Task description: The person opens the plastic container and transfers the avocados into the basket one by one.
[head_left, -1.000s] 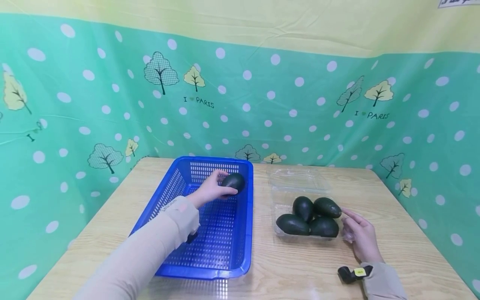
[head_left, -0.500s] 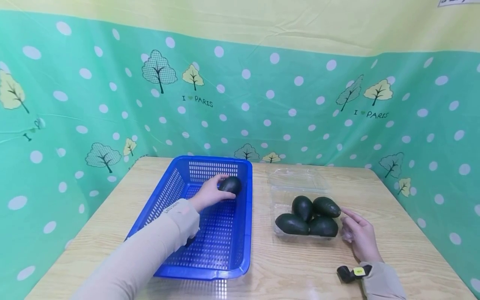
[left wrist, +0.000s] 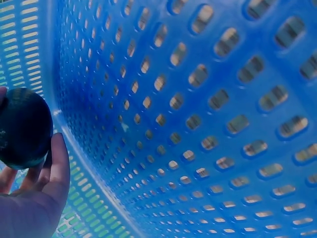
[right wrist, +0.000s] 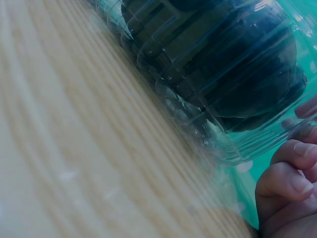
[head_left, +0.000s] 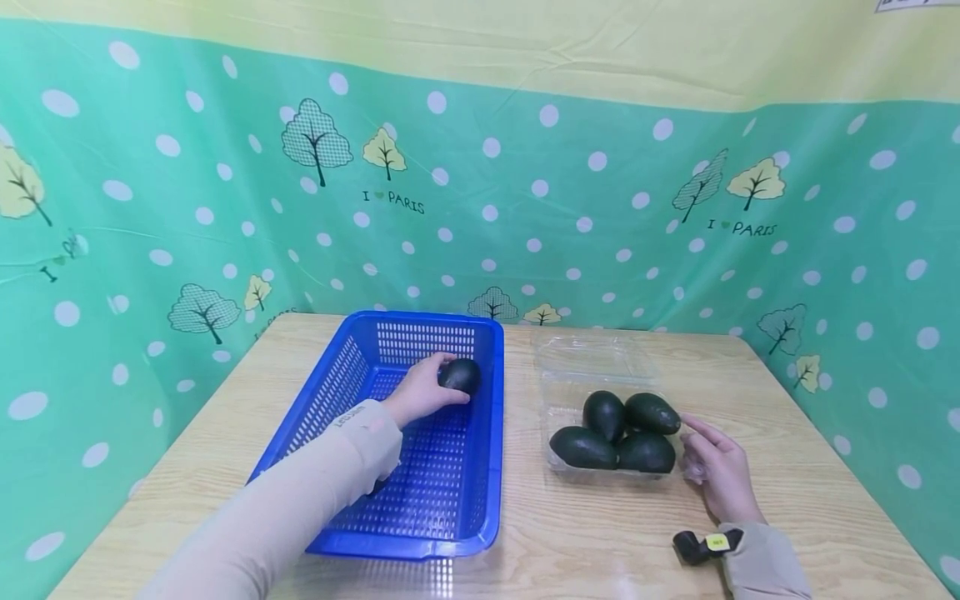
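My left hand (head_left: pixel 422 390) reaches into the blue perforated basket (head_left: pixel 352 371) and grips a dark avocado (head_left: pixel 460 376) near its far right corner. In the left wrist view the avocado (left wrist: pixel 22 128) sits against my fingers (left wrist: pixel 58 163), close to the basket floor. My right hand (head_left: pixel 718 467) rests against the right side of a clear plastic clamshell tray (head_left: pixel 558 396) holding several dark avocados (head_left: pixel 604 415). In the right wrist view curled fingers (right wrist: pixel 287 181) touch the tray wall (right wrist: pixel 198 134).
The wooden table (head_left: pixel 600 533) is walled by a green dotted curtain (head_left: pixel 525 208) at back and sides. The tray's open clear lid (head_left: pixel 592 358) lies behind it. Wrist cameras sit on both sleeves (head_left: pixel 701 546).
My left hand has lowered the avocado a little deeper into the basket's far right corner. The right hand has stayed by the tray.
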Demonstrator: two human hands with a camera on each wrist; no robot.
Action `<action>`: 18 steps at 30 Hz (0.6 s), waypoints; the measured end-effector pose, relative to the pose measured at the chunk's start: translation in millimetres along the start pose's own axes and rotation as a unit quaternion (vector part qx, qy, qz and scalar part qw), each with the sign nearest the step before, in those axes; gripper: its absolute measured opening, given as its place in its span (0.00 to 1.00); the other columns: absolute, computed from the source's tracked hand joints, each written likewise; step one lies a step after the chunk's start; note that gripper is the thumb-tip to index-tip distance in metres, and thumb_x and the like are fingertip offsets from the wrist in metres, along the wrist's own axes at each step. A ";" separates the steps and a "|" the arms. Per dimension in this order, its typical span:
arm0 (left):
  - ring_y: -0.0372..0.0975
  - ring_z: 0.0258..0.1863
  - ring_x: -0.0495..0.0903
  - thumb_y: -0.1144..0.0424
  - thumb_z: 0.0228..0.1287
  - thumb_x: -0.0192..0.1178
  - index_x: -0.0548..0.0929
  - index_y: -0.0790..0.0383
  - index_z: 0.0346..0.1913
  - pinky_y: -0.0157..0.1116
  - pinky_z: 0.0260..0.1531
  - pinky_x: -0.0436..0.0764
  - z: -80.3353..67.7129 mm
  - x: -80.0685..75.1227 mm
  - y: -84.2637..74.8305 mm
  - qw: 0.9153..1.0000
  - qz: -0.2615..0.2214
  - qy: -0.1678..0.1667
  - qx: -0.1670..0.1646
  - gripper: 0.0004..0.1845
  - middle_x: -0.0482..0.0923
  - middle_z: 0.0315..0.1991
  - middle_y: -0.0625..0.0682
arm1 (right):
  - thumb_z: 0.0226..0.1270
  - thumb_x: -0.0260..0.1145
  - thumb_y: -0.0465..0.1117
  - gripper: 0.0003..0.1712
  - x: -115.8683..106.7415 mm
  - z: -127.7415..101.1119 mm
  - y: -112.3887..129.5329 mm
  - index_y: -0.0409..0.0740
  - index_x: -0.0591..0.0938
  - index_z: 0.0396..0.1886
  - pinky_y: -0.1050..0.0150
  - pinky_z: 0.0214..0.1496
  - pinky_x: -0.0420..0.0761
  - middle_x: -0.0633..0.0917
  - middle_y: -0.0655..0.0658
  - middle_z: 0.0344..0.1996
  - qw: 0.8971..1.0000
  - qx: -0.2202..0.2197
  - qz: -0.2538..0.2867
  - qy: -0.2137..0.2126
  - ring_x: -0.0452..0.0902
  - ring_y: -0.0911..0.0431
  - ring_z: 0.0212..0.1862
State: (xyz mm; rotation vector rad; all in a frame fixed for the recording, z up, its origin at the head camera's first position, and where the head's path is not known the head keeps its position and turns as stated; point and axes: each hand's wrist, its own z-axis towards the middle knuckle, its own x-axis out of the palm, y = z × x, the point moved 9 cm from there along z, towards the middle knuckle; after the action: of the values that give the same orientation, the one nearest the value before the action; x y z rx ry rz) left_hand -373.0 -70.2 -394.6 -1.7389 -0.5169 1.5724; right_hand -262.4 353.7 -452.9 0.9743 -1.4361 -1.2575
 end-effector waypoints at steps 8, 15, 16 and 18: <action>0.54 0.59 0.76 0.59 0.54 0.73 0.69 0.65 0.68 0.52 0.59 0.75 0.7 0.8 2.9 1.000 0.021 -0.007 -0.002 0.39 0.74 0.64 0.63 | 0.72 0.55 0.31 0.22 -0.4 -0.3 -1.1 0.64 0.86 0.41 0.71 0.18 0.59 0.70 0.58 0.16 1.000 0.002 -0.002 -0.002 0.63 0.67 0.16; 0.55 0.62 0.74 0.61 0.54 0.73 0.68 0.65 0.69 0.54 0.62 0.73 -1.1 3.6 5.7 0.999 0.036 0.004 -0.013 0.39 0.72 0.66 0.64 | 0.73 0.55 0.31 0.22 -0.1 -0.7 -2.0 0.64 0.86 0.41 0.72 0.17 0.61 0.70 0.58 0.15 1.000 0.002 -0.003 -0.003 0.63 0.68 0.16; 0.55 0.62 0.74 0.61 0.54 0.73 0.68 0.65 0.69 0.55 0.62 0.73 -1.2 3.7 5.9 0.999 0.036 0.005 -0.013 0.40 0.71 0.66 0.64 | 0.73 0.55 0.32 0.21 0.0 -0.6 -2.1 0.64 0.86 0.41 0.72 0.17 0.61 0.70 0.58 0.16 1.000 0.002 -0.003 -0.002 0.63 0.68 0.16; 0.56 0.63 0.73 0.62 0.54 0.73 0.67 0.65 0.69 0.55 0.62 0.72 -1.2 4.0 6.3 0.999 0.033 0.007 -0.015 0.40 0.71 0.66 0.64 | 0.73 0.55 0.32 0.21 0.3 -0.4 -2.2 0.64 0.86 0.41 0.72 0.17 0.61 0.70 0.58 0.15 1.000 0.001 -0.002 -0.002 0.63 0.68 0.16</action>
State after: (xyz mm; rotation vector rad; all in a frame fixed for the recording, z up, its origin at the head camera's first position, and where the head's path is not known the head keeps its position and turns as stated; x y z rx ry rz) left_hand -372.3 -71.8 -402.0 -1.8043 -0.4827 1.6042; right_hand -262.1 353.0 -455.1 0.9771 -1.4387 -1.2613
